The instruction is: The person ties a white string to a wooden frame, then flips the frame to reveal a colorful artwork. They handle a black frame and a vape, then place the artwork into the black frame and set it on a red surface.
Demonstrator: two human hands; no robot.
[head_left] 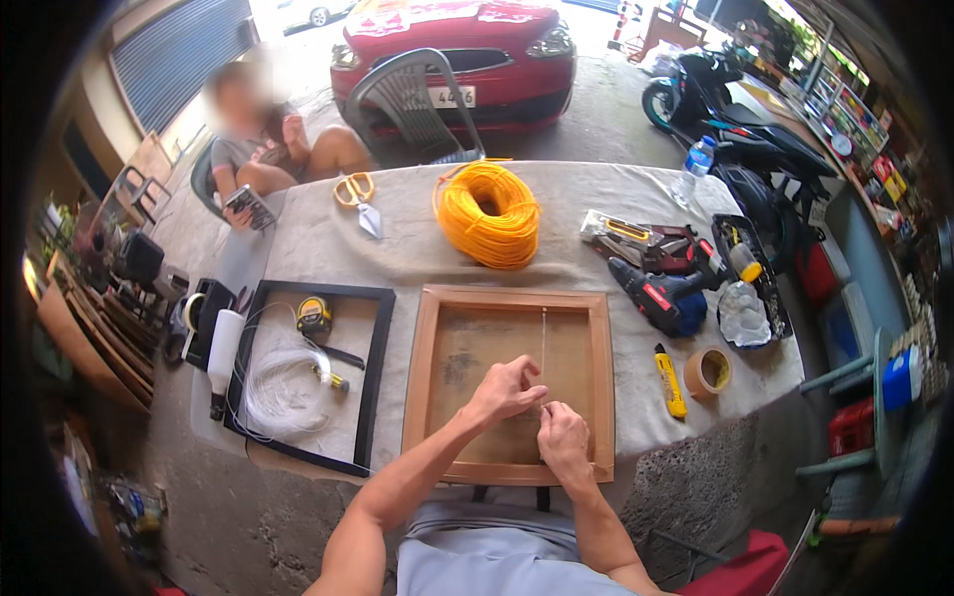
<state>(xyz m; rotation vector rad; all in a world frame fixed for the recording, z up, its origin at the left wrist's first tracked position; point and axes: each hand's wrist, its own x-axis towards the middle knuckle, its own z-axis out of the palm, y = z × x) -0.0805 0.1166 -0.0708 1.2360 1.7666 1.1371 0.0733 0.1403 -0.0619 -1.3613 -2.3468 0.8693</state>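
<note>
A brown wooden frame (pixel 425 372) lies on the cloth-covered table in front of me. A thin pale line (pixel 544 343), which looks like clear nylon, runs from its top bar down to my hands. My left hand (pixel 509 389) is over the middle of the frame, its fingers curled near the line; what they pinch is too small to make out. Just below and to the right, my right hand (pixel 564 439) is closed in a pinch on the line's lower part. The fingertips of both hands are close together.
Left: a black frame (pixel 378 372) around a clear line coil (pixel 283 387) and tape measure (pixel 314 316). Beyond: yellow rope (pixel 489 217) and scissors (pixel 355 191). Right: a drill (pixel 661 296), cutter (pixel 670 381) and tape roll (pixel 709 372). A person (pixel 268 139) sits at the far left.
</note>
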